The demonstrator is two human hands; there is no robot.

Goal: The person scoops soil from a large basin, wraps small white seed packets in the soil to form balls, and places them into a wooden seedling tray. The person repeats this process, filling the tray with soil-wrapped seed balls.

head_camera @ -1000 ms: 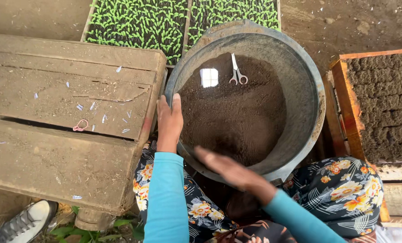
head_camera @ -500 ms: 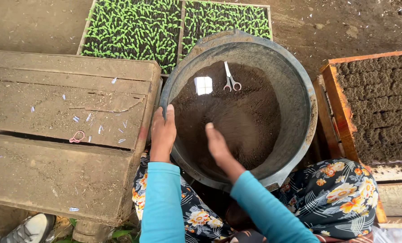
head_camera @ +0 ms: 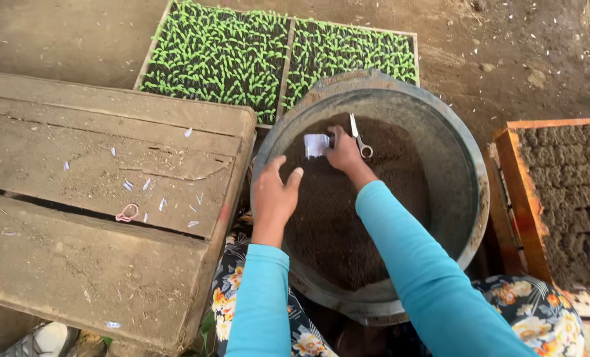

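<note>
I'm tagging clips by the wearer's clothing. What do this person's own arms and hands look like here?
Both arms are covered by long, plain turquoise-blue sleeves, close-fitting and ending at the wrists. The left hand and right hand are bare: no gloves, and no rings, watch or bracelet can be made out. The left sleeve and right sleeve show no print or markings.

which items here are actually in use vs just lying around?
In use:
- right hand on the small clear plastic piece
- left hand at the rim of the basin
- dark soil in the basin
- scissors lying on the soil by the right hand

Lying about:
- seedling trays
- wooden bench with pink rubber band
- crate of soil blocks
- shoe
</note>
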